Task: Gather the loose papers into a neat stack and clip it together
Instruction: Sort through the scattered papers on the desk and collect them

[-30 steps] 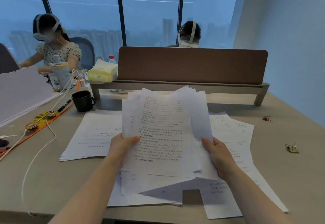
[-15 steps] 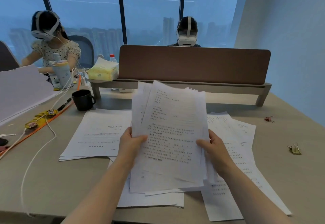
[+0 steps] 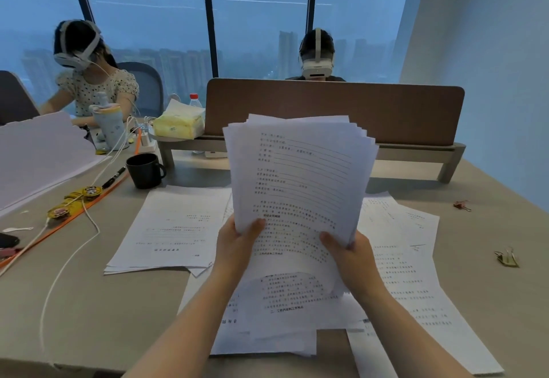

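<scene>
We judged the main risk lay in the held sheaf itself. We had it raised nearly upright above the table, its top edges fanned and uneven, its lower part sagging in a curl toward us. With sheets that poorly squared, a loose grip or a hard tap on the table could have let some slide out sideways and scatter, or crumple at the curled bottom.

The next risk was leaving paper behind. Left of the sheaf lay a flat pile on the table, right of it a spread of loose sheets, and more sheets lay directly below it, near the table's front edge. Any of these could have been missed, or dragged off that edge by our forearms, which crossed over them.

Smaller still, the clips sat well apart from the sheaf: an olive binder clip far to its right, and a small red clip beyond that, toward the wall. Reaching for either meant freeing one hand, and we thought a one-handed hold on so ragged a bundle might have failed. The black mug, left of the sheaf and behind the flat pile, looked safely out of our way.

Our left hand pinched the sheaf's lower left edge, thumb on the printed face and the other fingers hidden behind. Our right hand pinched the lower right edge the same way, thumb in front. Both were closed firmly on the paper, neither spread.
</scene>
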Demonstrator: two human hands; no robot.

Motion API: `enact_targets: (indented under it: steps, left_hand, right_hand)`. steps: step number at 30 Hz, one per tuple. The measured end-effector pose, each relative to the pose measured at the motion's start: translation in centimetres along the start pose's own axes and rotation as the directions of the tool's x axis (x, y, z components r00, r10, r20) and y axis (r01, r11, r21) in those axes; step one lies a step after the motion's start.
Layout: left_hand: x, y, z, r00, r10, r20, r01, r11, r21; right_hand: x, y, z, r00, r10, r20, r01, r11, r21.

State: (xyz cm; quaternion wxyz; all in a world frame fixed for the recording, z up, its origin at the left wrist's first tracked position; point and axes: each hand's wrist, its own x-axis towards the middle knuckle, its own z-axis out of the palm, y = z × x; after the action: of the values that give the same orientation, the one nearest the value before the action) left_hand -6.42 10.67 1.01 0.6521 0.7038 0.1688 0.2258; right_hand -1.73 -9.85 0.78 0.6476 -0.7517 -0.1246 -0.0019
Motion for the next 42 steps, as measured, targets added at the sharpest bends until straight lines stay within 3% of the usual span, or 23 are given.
enact_targets:
  steps: [6, 9, 11, 14, 16, 18, 25, 29, 33, 38, 40, 42]
  left_hand:
    - [0.1, -0.9, -0.9, 0.997, 0.009, 0.078, -0.017, 0.994, 0.11]
    - [1.4, -2.0, -4.0, 0.997, 0.043, 0.066, -0.064, 0.932, 0.358]
    - [2.3, -3.1, -6.3, 0.999, 0.013, 0.052, -0.043, 0.78, 0.625]
    - [3.1, -4.2, -8.8, 0.993, -0.113, 0.032, 0.02, 0.435, 0.9]
    - [3.3, -4.6, -9.4, 0.969, -0.247, 0.003, 0.08, 0.327, 0.942]
    - [3.3, -4.9, -9.4, 0.951, -0.307, -0.012, 0.109, 0.3, 0.948]
    - [3.8, -4.3, -8.3, 0.952, -0.305, -0.03, 0.104, 0.228, 0.968]
    - [3.9, -4.4, -9.5, 0.987, -0.16, 0.033, -0.007, 0.161, 0.987]
    - [3.6, -4.5, -10.2, 0.997, -0.071, 0.018, -0.004, 0.196, 0.981]
    - [3.4, -3.9, -9.9, 0.993, 0.115, -0.023, -0.022, 0.368, 0.93]
    - [3.4, -4.0, -9.5, 0.995, 0.097, 0.01, -0.052, 0.435, 0.899]
    - [3.3, -4.2, -9.2, 0.998, -0.015, 0.062, -0.045, 0.531, 0.846]
  right_hand:
    - [0.7, -0.9, 0.0, 0.995, 0.029, -0.1, -0.036, 0.996, -0.076]
    - [1.4, -0.9, -0.8, 0.994, 0.065, -0.086, -0.074, 0.991, -0.107]
    - [1.5, -0.4, -1.1, 0.989, 0.126, -0.076, -0.132, 0.988, -0.08]
    - [1.5, 0.7, -1.3, 0.974, 0.221, -0.055, -0.222, 0.975, -0.019]
    - [1.3, 1.4, -1.3, 0.959, 0.277, -0.051, -0.277, 0.961, 0.019]
    - [1.2, 2.0, -1.2, 0.946, 0.317, -0.067, -0.314, 0.948, 0.054]
    - [1.1, 3.4, -1.5, 0.913, 0.396, -0.102, -0.384, 0.916, 0.117]
    - [1.0, 4.1, -1.6, 0.904, 0.411, -0.114, -0.395, 0.908, 0.141]
    - [1.1, 4.4, -1.5, 0.9, 0.419, -0.12, -0.401, 0.904, 0.148]
    - [1.1, 4.5, -1.7, 0.902, 0.416, -0.113, -0.397, 0.905, 0.155]
    - [1.0, 4.5, -1.7, 0.904, 0.412, -0.11, -0.393, 0.905, 0.162]
    - [1.0, 4.6, -1.7, 0.904, 0.413, -0.109, -0.394, 0.905, 0.163]
